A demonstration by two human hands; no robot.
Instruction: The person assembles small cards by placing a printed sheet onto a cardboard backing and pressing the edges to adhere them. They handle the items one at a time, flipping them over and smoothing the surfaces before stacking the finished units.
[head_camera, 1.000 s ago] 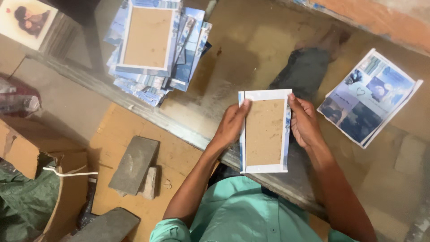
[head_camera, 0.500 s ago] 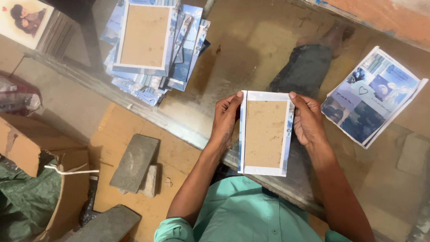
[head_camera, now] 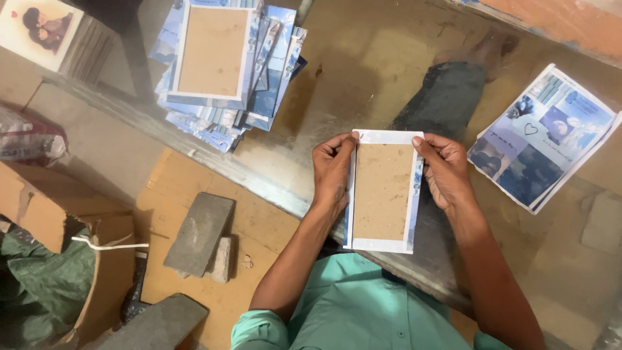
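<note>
A rectangular brown board wrapped in white-edged printed paper (head_camera: 383,192) lies face down on the glass tabletop (head_camera: 363,71), just in front of me. My left hand (head_camera: 332,172) grips its upper left edge, fingers pressing the folded paper flap. My right hand (head_camera: 442,170) holds the upper right edge the same way. A stack of similar blue-printed boards (head_camera: 223,65) sits at the far left of the glass, its top one face down too.
Flat printed sheets with blue pictures (head_camera: 547,136) lie at the right. Under the glass a dark trouser leg (head_camera: 447,97) shows. Left of the table are stone blocks (head_camera: 199,234) on cardboard, an open carton (head_camera: 58,220) and a picture print (head_camera: 40,29).
The board has shifted slightly away from me and both hands have slid up toward its top corners. The rest is unchanged.
</note>
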